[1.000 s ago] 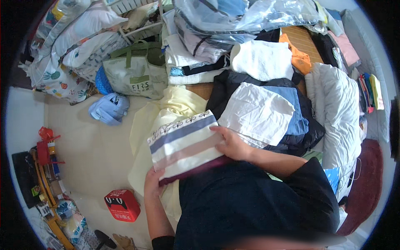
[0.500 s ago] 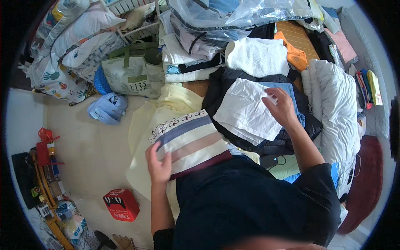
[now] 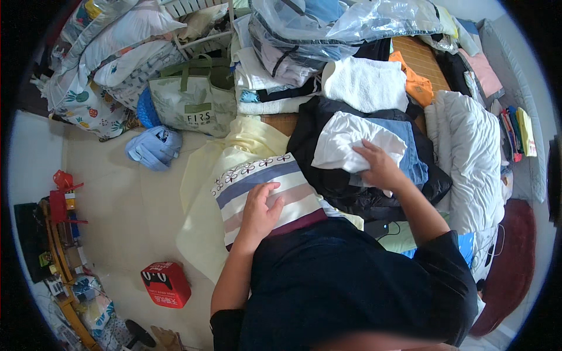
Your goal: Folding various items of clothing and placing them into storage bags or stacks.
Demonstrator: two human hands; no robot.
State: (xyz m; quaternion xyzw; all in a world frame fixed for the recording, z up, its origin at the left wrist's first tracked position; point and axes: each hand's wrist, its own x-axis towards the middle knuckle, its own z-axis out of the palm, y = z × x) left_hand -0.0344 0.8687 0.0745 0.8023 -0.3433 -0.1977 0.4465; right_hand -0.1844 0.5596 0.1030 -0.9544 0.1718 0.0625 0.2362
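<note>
A folded striped cloth (image 3: 293, 182) in cream, blue, pink and maroon, with a row of dark loops along its far edge, lies across my lap. Over its middle is my left hand (image 3: 260, 215), fingers loosely apart and holding nothing. To the right, my right hand (image 3: 379, 168) has its fingers closed on a rumpled white cloth (image 3: 339, 137). That white cloth rests on folded blue denim (image 3: 413, 149), which in turn lies on a black padded garment (image 3: 304, 120). Part of the white cloth is hidden under my right hand.
Pale yellow fabric (image 3: 202, 234) spills onto the floor at left. Beyond are a green-and-white tote bag (image 3: 193, 105), a white towel (image 3: 366, 82) and a clear plastic storage bag (image 3: 386, 20). A white quilt (image 3: 468, 158) lies right; a red box stool (image 3: 165, 285) stands lower left.
My left hand has moved right, from the striped cloth's left edge to over its middle. My right hand has come down and left; the white cloth is now bunched smaller, baring more denim.
</note>
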